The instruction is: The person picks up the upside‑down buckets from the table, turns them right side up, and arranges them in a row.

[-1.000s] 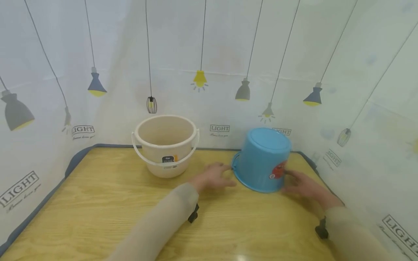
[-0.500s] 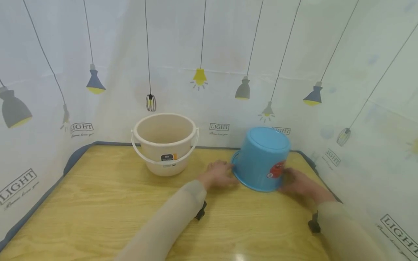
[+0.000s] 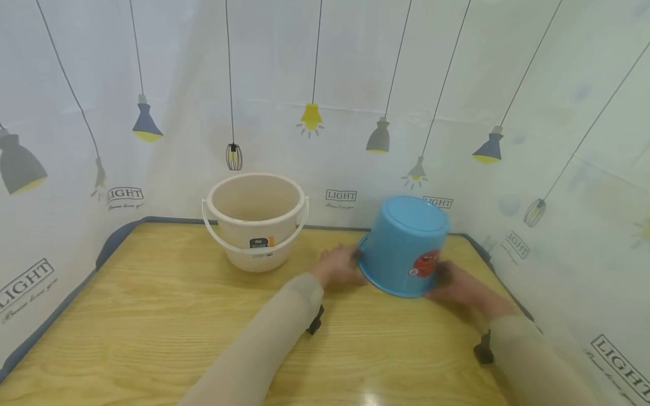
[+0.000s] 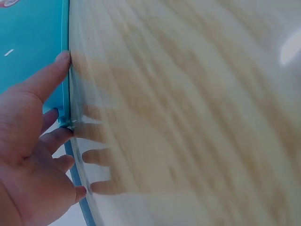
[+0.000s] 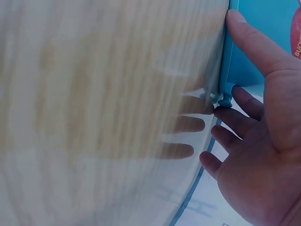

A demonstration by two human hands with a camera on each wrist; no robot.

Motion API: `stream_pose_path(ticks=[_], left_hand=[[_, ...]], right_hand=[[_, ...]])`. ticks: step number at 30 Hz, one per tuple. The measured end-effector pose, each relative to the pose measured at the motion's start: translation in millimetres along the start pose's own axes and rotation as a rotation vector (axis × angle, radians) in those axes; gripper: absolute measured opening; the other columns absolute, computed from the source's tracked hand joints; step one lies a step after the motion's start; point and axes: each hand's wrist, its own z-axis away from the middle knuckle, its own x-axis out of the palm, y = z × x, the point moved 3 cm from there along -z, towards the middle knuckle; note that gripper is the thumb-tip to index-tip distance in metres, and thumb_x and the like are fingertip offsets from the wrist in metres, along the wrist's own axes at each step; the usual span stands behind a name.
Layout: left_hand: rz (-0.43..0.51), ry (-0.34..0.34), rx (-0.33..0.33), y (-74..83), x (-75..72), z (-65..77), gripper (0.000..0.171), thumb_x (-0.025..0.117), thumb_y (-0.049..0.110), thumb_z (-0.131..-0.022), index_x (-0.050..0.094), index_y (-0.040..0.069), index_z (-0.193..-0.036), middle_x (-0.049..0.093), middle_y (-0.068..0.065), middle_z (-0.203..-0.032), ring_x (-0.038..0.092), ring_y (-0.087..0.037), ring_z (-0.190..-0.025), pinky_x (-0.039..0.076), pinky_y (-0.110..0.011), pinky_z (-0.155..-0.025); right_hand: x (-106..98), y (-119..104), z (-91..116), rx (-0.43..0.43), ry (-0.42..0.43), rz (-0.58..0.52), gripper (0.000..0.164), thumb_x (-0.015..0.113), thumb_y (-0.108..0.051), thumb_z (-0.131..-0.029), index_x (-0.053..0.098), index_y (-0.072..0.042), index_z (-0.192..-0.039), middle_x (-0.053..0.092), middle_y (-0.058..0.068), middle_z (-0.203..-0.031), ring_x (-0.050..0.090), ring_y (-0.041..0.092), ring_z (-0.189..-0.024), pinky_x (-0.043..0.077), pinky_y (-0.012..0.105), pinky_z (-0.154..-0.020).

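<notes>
In the head view a blue bucket (image 3: 401, 248) stands upside down on the wooden table, its rim on the tabletop and a red label on its side. My left hand (image 3: 339, 267) holds the rim from the left, my right hand (image 3: 456, 286) from the right. The left wrist view has the left thumb (image 4: 49, 77) along the rim, with the other fingers around the handle joint. A similar hold shows in the right wrist view, the right thumb (image 5: 254, 44) against the rim and the fingers beside the handle lug (image 5: 225, 100).
Left of my left hand, a cream bucket (image 3: 258, 237) stands upright with its white handle hanging in front. A white curtain (image 3: 345, 158) printed with lamps closes off the back and sides of the wooden table (image 3: 152, 316).
Both hands have closed in on the blue bucket's rim from the sides. The bucket has turned slightly, its red label shifting left. The cream bucket stays in place.
</notes>
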Motion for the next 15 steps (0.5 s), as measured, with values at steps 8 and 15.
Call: stream_pose_path(ticks=[8, 15], left_hand=[[0.053, 0.051, -0.007, -2.3, 4.6, -6.7, 0.082, 0.094, 0.043, -0.086, 0.058, 0.016, -0.155, 0.064, -0.006, -0.158, 0.056, -0.030, -0.149, 0.027, -0.057, -0.134], [0.108, 0.104, 0.008, 2.1, 1.0, -5.0, 0.077, 0.094, 0.035, -0.086, 0.061, 0.014, -0.152, 0.066, -0.007, -0.156, 0.059, -0.031, -0.147, 0.035, -0.055, -0.133]], right_hand=[[3.0, -1.8, 0.3, -0.014, 0.007, -0.006, 0.125, 0.094, -0.054, -0.082, 0.026, 0.008, -0.167, 0.037, 0.039, -0.167, 0.039, 0.061, -0.154, 0.035, 0.076, -0.126], [-0.9, 3.8, 5.2, -0.013, 0.037, 0.023, 0.121, 0.089, -0.062, -0.084, 0.032, 0.008, -0.165, 0.040, 0.039, -0.166, 0.041, 0.061, -0.153, 0.034, 0.077, -0.125]])
